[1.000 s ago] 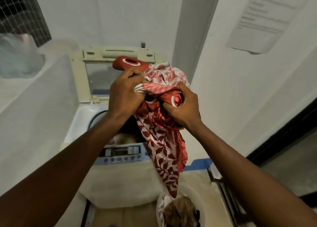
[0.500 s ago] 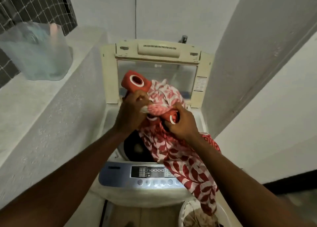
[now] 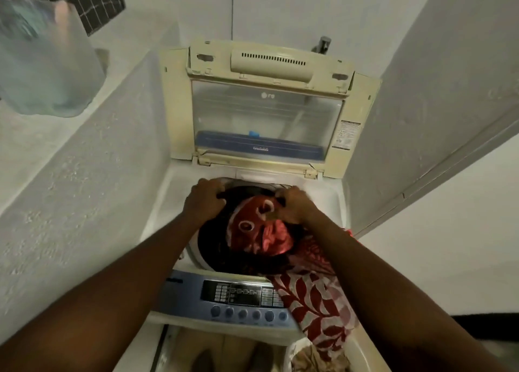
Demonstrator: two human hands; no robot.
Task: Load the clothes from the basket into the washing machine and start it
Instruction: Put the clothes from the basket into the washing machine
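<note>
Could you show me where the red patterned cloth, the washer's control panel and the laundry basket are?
red patterned cloth (image 3: 314, 301), head view, on the leaf-print part draped over the washer's front edge.
control panel (image 3: 241, 293), head view, on its dark display.
laundry basket (image 3: 356, 352), head view, on its white rim.

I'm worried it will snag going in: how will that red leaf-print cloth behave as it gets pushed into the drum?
The red leaf-print cloth is probably floppy: it drapes limply over the control panel. It looks thin and light, bunching under the right hand. Its tail will likely trail outside the drum.
</note>
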